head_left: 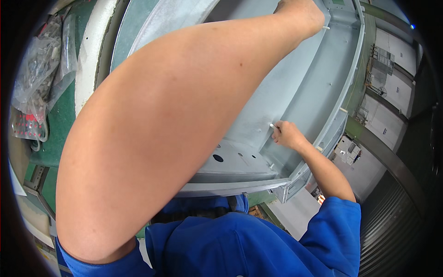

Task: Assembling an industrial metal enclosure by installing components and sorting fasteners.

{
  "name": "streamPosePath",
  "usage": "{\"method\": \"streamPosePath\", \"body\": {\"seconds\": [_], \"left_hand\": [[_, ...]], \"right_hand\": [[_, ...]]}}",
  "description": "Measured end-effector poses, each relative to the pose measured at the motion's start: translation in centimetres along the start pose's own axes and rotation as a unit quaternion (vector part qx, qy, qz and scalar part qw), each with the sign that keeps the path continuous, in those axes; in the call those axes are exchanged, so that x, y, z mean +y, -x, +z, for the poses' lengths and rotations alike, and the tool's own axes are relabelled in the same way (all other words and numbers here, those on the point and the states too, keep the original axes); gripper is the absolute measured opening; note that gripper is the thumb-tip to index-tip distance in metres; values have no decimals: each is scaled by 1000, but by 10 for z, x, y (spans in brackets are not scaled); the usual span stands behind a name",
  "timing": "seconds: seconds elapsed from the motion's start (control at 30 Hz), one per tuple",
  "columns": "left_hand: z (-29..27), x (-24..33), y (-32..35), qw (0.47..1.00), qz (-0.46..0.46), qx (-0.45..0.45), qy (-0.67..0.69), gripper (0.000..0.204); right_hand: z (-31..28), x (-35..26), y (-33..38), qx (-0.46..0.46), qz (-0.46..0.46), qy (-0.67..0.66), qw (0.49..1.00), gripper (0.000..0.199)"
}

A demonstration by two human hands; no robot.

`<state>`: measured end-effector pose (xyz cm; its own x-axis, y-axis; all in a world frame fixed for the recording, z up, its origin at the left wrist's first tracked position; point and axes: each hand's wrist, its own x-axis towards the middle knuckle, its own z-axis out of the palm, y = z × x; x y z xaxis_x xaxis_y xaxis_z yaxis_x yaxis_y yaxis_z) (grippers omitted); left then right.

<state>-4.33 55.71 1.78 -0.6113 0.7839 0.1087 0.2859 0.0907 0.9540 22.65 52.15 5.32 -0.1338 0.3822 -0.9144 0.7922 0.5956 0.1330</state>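
Observation:
A large grey metal housing (pixel 295 97) with raised flanges spreads out in front of me. My right hand (pixel 288 135) is inside it, by the seam between the broad inner panel and the side channel. Its thumb and fingers pinch a small white peg (pixel 272 125) against the metal. My left arm crosses the view in the foreground and hides much of the housing. At the top edge my left hand (pixel 302 16) is bent over the far part of the panel, its fingers mostly hidden. Beside its wrist another white peg (pixel 326 28) sticks out.
The housing's near end plate (pixel 235 159) has several dark holes. Green surface (pixel 64 134) lies at the left, with clear plastic bags of small parts (pixel 39 69) and a pale curved strip (pixel 94 46). A steel beam (pixel 387 152) and white cabinets (pixel 392 55) stand beyond the right side.

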Motion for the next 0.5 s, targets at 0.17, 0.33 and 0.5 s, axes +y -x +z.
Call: {"method": "streamPosePath", "body": {"seconds": [0.17, 0.33, 0.5], "left_hand": [[-5, 13, 9, 992, -74, -21, 104, 33], [-9, 8, 7, 992, -73, -32, 103, 29], [-22, 9, 5, 939, 146, -248, -189, 23]], "right_hand": [[4, 2, 2, -5, 16, -22, 1000, 22], [-16, -12, 17, 91, -5, 95, 991, 21], [-87, -66, 36, 392, -204, -241, 864, 21]]}}
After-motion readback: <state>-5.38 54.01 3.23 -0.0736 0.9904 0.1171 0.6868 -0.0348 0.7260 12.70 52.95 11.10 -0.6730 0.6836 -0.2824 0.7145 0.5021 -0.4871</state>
